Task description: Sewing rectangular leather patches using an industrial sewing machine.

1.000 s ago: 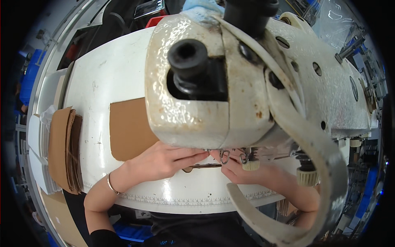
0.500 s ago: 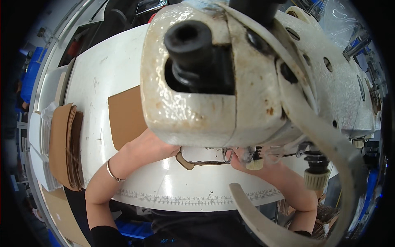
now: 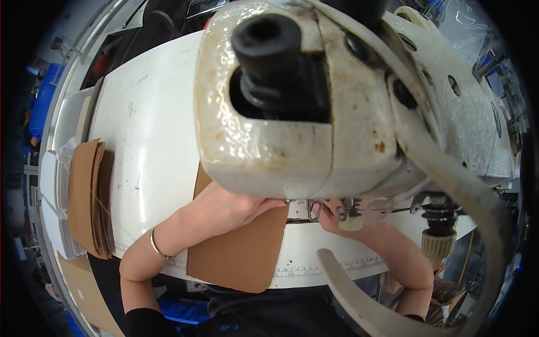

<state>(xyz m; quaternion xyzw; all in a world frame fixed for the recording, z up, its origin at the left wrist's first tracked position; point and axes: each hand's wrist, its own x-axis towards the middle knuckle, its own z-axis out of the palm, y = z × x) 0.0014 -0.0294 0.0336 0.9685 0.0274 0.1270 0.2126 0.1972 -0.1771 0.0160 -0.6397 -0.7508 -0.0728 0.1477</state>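
The large off-white head of a sewing machine (image 3: 269, 151) covers the middle of the view. Beneath its front edge, a flat brown panel (image 3: 238, 253) with rounded corners lies on the white table, its near end reaching toward my body. My left hand (image 3: 238, 206) is closed at the panel's upper edge, with finger and thumb tips by the needle area; a bracelet circles that wrist. My right hand (image 3: 351, 219) sits on the other side of the needle area, mostly behind wire guides and a thread tension knob (image 3: 439, 242), so its fingers are largely hidden.
A stack of brown panels (image 3: 87, 196) stands at the table's left edge, beside a pile of white sheets (image 3: 54, 196). A ruler strip (image 3: 303, 273) runs along the near edge of the table (image 3: 151, 112). A curved pale tube (image 3: 359, 303) loops at the lower right.
The brown panel has swung round: it lay mostly to the far left and now extends toward me. My left hand has shifted right, closer to the needle area.
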